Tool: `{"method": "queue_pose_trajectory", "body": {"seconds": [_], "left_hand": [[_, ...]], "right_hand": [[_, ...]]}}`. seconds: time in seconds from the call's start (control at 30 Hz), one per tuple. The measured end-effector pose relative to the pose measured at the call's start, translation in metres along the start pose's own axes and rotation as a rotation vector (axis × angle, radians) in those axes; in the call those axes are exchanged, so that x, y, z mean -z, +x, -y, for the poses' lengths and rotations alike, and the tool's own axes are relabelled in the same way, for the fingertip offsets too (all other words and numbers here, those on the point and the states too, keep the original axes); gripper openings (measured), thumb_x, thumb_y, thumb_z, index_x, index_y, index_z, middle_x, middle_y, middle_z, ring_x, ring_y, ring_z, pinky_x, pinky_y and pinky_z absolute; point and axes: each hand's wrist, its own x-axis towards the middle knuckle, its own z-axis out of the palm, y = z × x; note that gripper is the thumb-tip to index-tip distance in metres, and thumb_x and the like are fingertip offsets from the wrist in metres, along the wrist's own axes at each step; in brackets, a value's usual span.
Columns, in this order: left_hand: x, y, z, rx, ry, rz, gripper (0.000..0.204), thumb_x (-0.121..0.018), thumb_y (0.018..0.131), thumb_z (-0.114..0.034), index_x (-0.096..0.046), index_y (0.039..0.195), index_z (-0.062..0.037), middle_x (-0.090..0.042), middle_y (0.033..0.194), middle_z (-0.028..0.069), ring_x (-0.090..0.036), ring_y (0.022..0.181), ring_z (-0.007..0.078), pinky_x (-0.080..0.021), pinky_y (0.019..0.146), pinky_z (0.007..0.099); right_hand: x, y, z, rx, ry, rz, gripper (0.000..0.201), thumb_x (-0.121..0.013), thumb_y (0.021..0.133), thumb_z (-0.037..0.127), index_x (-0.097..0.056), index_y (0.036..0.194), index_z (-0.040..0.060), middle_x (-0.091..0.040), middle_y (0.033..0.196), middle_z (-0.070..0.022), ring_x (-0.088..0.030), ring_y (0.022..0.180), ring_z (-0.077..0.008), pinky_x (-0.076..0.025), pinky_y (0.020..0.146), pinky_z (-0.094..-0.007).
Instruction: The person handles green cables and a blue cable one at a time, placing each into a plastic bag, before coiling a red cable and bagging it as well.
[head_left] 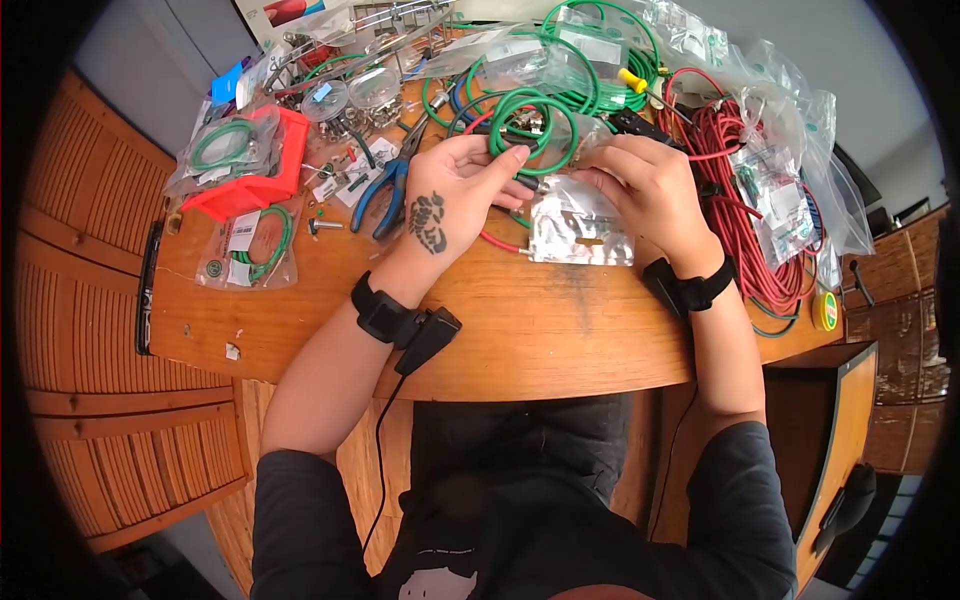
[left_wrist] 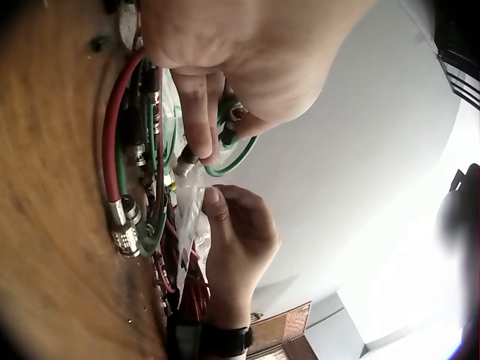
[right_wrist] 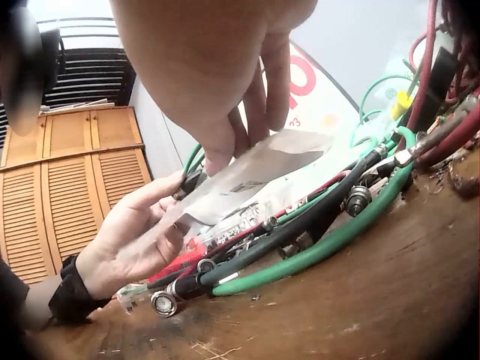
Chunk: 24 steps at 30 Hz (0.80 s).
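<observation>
In the head view my left hand [head_left: 450,190] holds a small coil of green cable [head_left: 576,140] between thumb and fingers, a metal connector [left_wrist: 185,163] at its fingertips in the left wrist view. My right hand [head_left: 650,185] pinches a clear plastic bag [right_wrist: 232,180] close beside the coil; the right wrist view shows the bag stretching toward my left hand [right_wrist: 135,229]. Below the hands lies a shiny silvery bag [head_left: 580,225]; whether it is part of the pinched bag, I cannot tell.
Blue-handled pliers [head_left: 380,195], a red bin [head_left: 290,160] and a bagged green cable [head_left: 270,245] lie at left. Red cables [head_left: 735,215] are heaped at right, near a yellow tin [head_left: 825,311]. More green cables [head_left: 590,85] and plastic bags lie behind the hands.
</observation>
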Motion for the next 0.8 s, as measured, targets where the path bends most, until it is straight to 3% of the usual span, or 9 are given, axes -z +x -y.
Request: {"method": "queue_pose_trajectory", "body": {"seconds": [0.27,0.37,0.43,0.6,0.67,0.73,0.8], "left_hand": [[0.001,0.002,-0.001,0.063,-0.085,-0.02,0.027,-0.069,0.091,-0.017,-0.064,0.106,0.0062,-0.07,0.091,0.0143,-0.072,0.073,0.0216,-0.058,0.064,0.0265],[-0.003,-0.001,0.0,-0.014,-0.053,-0.041,0.026,-0.069,0.091,-0.015,-0.064,0.106,0.0063,-0.07,0.09,0.0143,-0.072,0.075,0.0212,-0.058,0.063,0.026],[-0.006,-0.003,-0.003,-0.104,-0.055,-0.047,0.025,-0.069,0.091,-0.013,-0.064,0.106,0.0068,-0.069,0.087,0.0131,-0.07,0.07,0.0182,-0.057,0.061,0.0254],[0.007,-0.002,-0.01,-0.124,0.003,-0.018,0.026,-0.068,0.09,-0.011,-0.064,0.109,0.0072,-0.066,0.079,0.0085,-0.06,0.056,0.0111,-0.05,0.05,0.0234],[0.018,0.002,-0.017,-0.025,0.122,0.191,0.029,-0.068,0.091,-0.013,-0.064,0.113,0.0066,-0.064,0.076,0.0059,-0.057,0.054,0.0092,-0.045,0.047,0.0229],[0.026,0.004,-0.021,0.02,0.222,0.208,0.033,-0.068,0.091,-0.015,-0.064,0.116,0.0061,-0.061,0.07,0.0033,-0.054,0.051,0.0082,-0.042,0.046,0.0229],[0.033,0.008,-0.022,0.056,0.265,0.35,0.033,-0.068,0.091,-0.015,-0.063,0.117,0.0061,-0.06,0.066,0.0022,-0.053,0.049,0.0082,-0.042,0.046,0.0227]], "right_hand": [[-0.006,-0.003,0.0,-0.016,0.028,0.034,0.011,-0.074,0.075,0.014,-0.067,0.082,0.0076,-0.063,0.076,-0.0067,-0.063,0.069,-0.0281,-0.051,0.059,-0.0378],[-0.008,-0.003,0.001,-0.027,0.003,0.064,0.012,-0.074,0.075,0.014,-0.067,0.082,0.0076,-0.063,0.076,-0.007,-0.064,0.069,-0.0284,-0.051,0.059,-0.0383],[-0.009,-0.003,0.002,-0.083,-0.023,0.021,0.011,-0.073,0.077,0.015,-0.067,0.084,0.0085,-0.062,0.075,-0.0069,-0.063,0.069,-0.0289,-0.052,0.059,-0.0388],[-0.007,-0.004,0.001,-0.119,-0.054,0.012,0.009,-0.07,0.079,0.014,-0.067,0.086,0.0096,-0.064,0.081,-0.0059,-0.064,0.074,-0.0287,-0.052,0.063,-0.0388],[-0.005,-0.004,0.0,-0.099,-0.058,0.025,0.01,-0.069,0.079,0.014,-0.067,0.087,0.0097,-0.064,0.085,-0.0058,-0.064,0.077,-0.0287,-0.053,0.065,-0.0387],[-0.003,-0.003,-0.001,-0.014,-0.045,0.065,0.012,-0.067,0.078,0.012,-0.067,0.089,0.0094,-0.065,0.091,-0.0055,-0.063,0.084,-0.0288,-0.053,0.071,-0.0383],[-0.002,-0.003,-0.003,-0.001,-0.035,0.078,0.012,-0.066,0.078,0.012,-0.067,0.09,0.0087,-0.065,0.091,-0.0057,-0.063,0.085,-0.0289,-0.053,0.073,-0.0383]]}}
